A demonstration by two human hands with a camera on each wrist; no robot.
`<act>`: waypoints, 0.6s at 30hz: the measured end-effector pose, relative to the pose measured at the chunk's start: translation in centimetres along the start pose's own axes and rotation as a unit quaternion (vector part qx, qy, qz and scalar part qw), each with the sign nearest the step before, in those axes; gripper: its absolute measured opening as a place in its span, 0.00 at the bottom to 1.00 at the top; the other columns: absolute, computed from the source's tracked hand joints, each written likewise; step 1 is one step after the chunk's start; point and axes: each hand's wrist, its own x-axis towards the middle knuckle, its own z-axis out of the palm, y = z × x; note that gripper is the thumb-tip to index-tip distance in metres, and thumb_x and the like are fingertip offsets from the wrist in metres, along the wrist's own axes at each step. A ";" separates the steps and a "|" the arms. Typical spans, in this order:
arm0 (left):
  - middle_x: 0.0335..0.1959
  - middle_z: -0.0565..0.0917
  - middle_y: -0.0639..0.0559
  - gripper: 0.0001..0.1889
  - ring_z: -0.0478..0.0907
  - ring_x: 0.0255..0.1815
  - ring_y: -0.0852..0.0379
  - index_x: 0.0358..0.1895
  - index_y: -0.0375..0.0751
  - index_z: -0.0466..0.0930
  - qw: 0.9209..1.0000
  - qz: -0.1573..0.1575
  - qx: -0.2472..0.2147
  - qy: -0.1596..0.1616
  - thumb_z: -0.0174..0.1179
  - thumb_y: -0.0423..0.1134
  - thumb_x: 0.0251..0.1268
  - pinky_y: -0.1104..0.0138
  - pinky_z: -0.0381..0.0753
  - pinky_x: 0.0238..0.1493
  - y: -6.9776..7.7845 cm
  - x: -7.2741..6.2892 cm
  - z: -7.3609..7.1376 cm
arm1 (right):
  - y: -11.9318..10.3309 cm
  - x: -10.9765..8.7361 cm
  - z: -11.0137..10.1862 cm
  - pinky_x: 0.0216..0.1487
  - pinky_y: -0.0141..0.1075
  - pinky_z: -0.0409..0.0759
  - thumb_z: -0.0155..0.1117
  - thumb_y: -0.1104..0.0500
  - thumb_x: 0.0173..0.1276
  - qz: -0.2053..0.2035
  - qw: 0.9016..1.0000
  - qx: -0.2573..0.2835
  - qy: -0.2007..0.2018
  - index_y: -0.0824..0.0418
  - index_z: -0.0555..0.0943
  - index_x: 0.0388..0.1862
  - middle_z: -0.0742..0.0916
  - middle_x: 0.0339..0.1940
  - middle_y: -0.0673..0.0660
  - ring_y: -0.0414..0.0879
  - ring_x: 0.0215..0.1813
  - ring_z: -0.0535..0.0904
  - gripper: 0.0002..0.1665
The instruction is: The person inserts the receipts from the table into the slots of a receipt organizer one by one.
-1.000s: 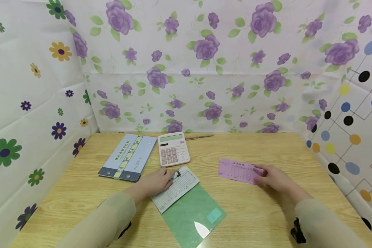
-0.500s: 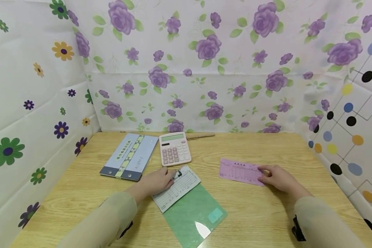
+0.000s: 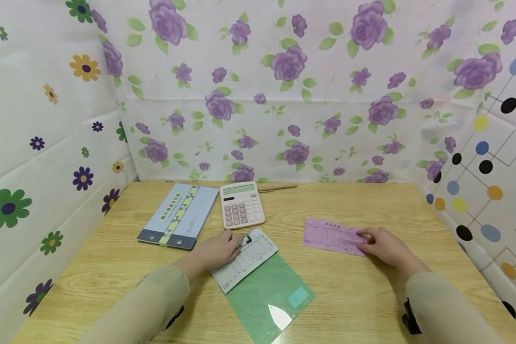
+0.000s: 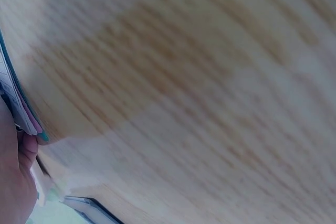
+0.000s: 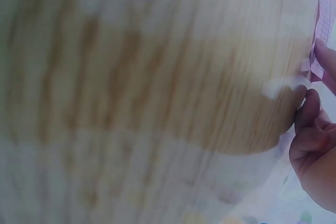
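Note:
In the head view my left hand (image 3: pixel 217 251) grips the upper left part of a stack of white printed forms (image 3: pixel 245 265). A black binder clip (image 3: pixel 246 240) sits at its fingertips. Under the forms lies a translucent green folder (image 3: pixel 264 298), with a teal label (image 3: pixel 298 297) near its lower right corner. Edges of white and pink paper (image 4: pixel 26 114) show beside the fingers in the left wrist view. On the right, my right hand (image 3: pixel 384 246) pinches the right end of a pink printed slip (image 3: pixel 331 236) between thumb and fingers.
A white calculator (image 3: pixel 241 205) stands behind the forms, with a thin brown pen (image 3: pixel 279 188) beyond it. To its left lies a blue account book (image 3: pixel 178 217) with a patterned band. Flowered cloth (image 3: pixel 258 119) rises behind the wooden table (image 3: pixel 357 301) and along both sides.
My right fingers have shifted slightly right along the pink slip and cover less of it. The left hand stays on the forms. The head view has moved a little.

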 end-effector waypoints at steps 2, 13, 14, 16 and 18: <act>0.32 0.66 0.54 0.22 0.65 0.24 0.61 0.67 0.49 0.62 1.000 0.000 -0.003 0.002 0.44 0.50 0.74 0.68 0.67 0.24 0.0 -0.1 0.0 | -0.2 0.0 0.1 0.39 0.46 0.71 0.64 0.47 0.64 0.011 1.000 0.006 -0.004 0.64 0.75 0.59 0.80 0.35 0.56 0.49 0.36 0.73 0.30; 0.33 0.67 0.53 0.22 0.65 0.25 0.61 0.67 0.49 0.62 1.000 0.001 -0.013 -0.004 0.44 0.49 0.73 0.67 0.67 0.26 0.1 0.0 0.1 | -1.1 -0.5 0.2 0.40 0.43 0.69 0.64 0.52 0.64 0.059 0.993 0.101 -0.014 0.66 0.74 0.58 0.79 0.40 0.61 0.52 0.39 0.71 0.28; 0.33 0.67 0.53 0.22 0.65 0.25 0.61 0.67 0.49 0.62 1.000 0.001 -0.014 -0.004 0.44 0.49 0.73 0.67 0.67 0.25 0.1 0.0 0.0 | -1.2 -0.6 0.1 0.39 0.43 0.69 0.64 0.52 0.64 0.062 0.991 0.115 -0.012 0.66 0.74 0.58 0.78 0.40 0.61 0.52 0.39 0.71 0.27; 0.33 0.66 0.53 0.22 0.65 0.25 0.60 0.67 0.49 0.62 1.000 -0.001 -0.014 -0.003 0.44 0.49 0.73 0.67 0.67 0.25 0.1 0.0 0.0 | -1.3 -0.6 0.0 0.37 0.40 0.67 0.64 0.52 0.65 0.077 0.987 0.138 -0.003 0.65 0.75 0.56 0.77 0.39 0.59 0.51 0.39 0.70 0.25; 0.33 0.66 0.54 0.22 0.65 0.25 0.60 0.67 0.49 0.62 1.000 -0.002 -0.013 -0.002 0.44 0.49 0.74 0.67 0.67 0.25 0.0 0.0 0.0 | -1.3 -0.6 -0.2 0.37 0.39 0.66 0.63 0.51 0.65 0.089 0.983 0.162 0.005 0.65 0.75 0.56 0.76 0.38 0.58 0.50 0.38 0.69 0.25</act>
